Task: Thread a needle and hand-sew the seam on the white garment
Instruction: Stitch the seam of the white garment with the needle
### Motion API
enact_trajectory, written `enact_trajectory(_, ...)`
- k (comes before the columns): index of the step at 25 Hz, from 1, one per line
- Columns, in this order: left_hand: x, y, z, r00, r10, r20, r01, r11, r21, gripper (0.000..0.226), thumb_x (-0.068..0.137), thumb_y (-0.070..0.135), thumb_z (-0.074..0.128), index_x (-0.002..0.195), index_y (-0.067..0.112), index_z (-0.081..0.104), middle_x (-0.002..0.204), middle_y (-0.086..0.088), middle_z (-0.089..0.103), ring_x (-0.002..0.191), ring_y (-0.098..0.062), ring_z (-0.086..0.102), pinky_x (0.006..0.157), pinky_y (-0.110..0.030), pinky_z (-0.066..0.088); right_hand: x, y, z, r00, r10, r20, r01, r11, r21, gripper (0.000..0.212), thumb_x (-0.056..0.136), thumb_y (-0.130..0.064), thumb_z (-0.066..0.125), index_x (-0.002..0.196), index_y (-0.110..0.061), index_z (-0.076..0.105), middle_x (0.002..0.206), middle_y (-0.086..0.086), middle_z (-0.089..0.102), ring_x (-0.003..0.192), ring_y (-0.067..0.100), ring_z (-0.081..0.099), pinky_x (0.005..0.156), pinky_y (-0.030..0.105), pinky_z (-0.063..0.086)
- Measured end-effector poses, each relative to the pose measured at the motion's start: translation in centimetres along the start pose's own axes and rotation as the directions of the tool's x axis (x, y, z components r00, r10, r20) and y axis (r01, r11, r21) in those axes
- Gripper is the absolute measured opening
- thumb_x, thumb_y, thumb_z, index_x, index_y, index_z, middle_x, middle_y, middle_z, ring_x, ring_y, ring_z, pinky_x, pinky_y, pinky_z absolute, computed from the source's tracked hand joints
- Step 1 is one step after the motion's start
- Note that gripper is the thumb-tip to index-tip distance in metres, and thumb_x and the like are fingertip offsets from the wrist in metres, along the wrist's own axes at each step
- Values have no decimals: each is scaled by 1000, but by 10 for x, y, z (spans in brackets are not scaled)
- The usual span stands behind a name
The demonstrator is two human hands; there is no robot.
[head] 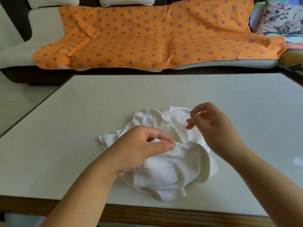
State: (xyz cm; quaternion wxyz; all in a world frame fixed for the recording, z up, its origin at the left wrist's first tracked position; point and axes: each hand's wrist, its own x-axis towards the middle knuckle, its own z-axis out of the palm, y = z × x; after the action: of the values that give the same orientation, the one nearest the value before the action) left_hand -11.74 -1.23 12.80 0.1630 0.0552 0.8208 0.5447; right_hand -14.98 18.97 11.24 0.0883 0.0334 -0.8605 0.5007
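A crumpled white garment (172,169) lies on the pale table (82,128) near its front edge. My left hand (141,148) pinches a fold of the garment's seam between thumb and forefinger at the cloth's middle. Up and to the right, my right hand (211,126) is raised above the garment's far edge. Its thumb and forefinger pinch a thin needle (192,110) whose tip points up. A faint thread seems to run from the needle down toward the seam, too fine to follow.
The table has a wooden front edge (147,212). Behind it stands a sofa covered with an orange patterned blanket (147,38), with a floral cushion (282,17) at the far right. Pale floor (19,95) shows to the left of the table.
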Motion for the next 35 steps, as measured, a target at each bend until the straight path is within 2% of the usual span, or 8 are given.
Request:
enact_trajectory(2, 1, 1, 0, 1000, 11, -4, -11, 1000, -19, 7, 84, 28, 73, 84, 33, 78, 91, 19, 75, 93, 10, 64, 82, -10, 40, -18, -11, 8, 993, -78, 93, 75, 997, 30, 9, 96, -25, 51, 89, -31, 53, 75, -13, 71, 77, 3, 63, 65, 18, 46)
enact_trajectory(5, 0, 1, 0, 1000, 20, 3, -20, 998, -58, 7, 84, 27, 73, 86, 30, 79, 93, 14, 76, 97, 4, 67, 91, -16, 43, -36, -15, 18, 968, -178, 176, 186, 982, -28, 12, 97, -22, 50, 91, -32, 49, 68, -8, 62, 64, 5, 55, 60, 16, 42)
enact_trajectory(9, -1, 0, -3, 1000, -9, -19, 8, 998, -58, 4, 82, 28, 75, 83, 29, 78, 91, 13, 76, 95, 1, 67, 94, -21, 45, -33, -13, 20, 966, -215, 147, 229, 969, -91, 17, 99, -23, 46, 92, -37, 43, 72, -5, 63, 65, 12, 54, 63, 25, 45)
enact_trajectory(13, -3, -2, -9, 999, -7, -48, 5, 999, -52, 5, 82, 27, 75, 86, 27, 78, 94, 15, 76, 99, 5, 65, 89, -14, 41, -28, -17, 9, 981, -76, 177, 58, 993, 106, 14, 95, -24, 56, 84, -32, 60, 58, -11, 51, 51, 6, 40, 51, 14, 33)
enact_trajectory(17, -3, -3, -13, 998, 0, -64, -3, 998, -56, 6, 83, 25, 74, 86, 28, 79, 95, 16, 75, 103, 6, 62, 93, -16, 39, -26, -19, -5, 938, 35, 345, -93, 984, 154, 12, 89, -29, 62, 83, -29, 72, 66, 2, 47, 63, 16, 40, 60, 32, 33)
enact_trajectory(20, -3, -2, -12, 998, 13, -61, -17, 998, -53, 7, 83, 24, 74, 86, 28, 79, 94, 16, 75, 101, 7, 63, 92, -17, 40, -26, -21, -7, 919, 45, 393, -96, 989, 112, 13, 89, -25, 62, 85, -30, 74, 79, 20, 57, 67, 18, 46, 65, 35, 36)
enact_trajectory(23, -3, -2, -12, 998, 18, -68, -22, 997, -67, 7, 82, 22, 74, 84, 26, 78, 90, 16, 75, 95, 7, 64, 88, -16, 40, -25, -21, -9, 905, 66, 421, -119, 988, 101, 13, 87, -23, 63, 84, -27, 74, 90, 16, 68, 71, 15, 55, 68, 33, 41)
enact_trajectory(35, -4, 0, -12, 997, 21, -73, -27, 996, -81, 7, 82, 21, 74, 84, 26, 78, 86, 16, 75, 90, 7, 65, 88, -17, 41, -24, -18, -10, 871, 107, 480, -204, 967, 155, 12, 89, -16, 64, 85, -20, 75, 86, 8, 73, 75, 12, 63, 73, 30, 48)
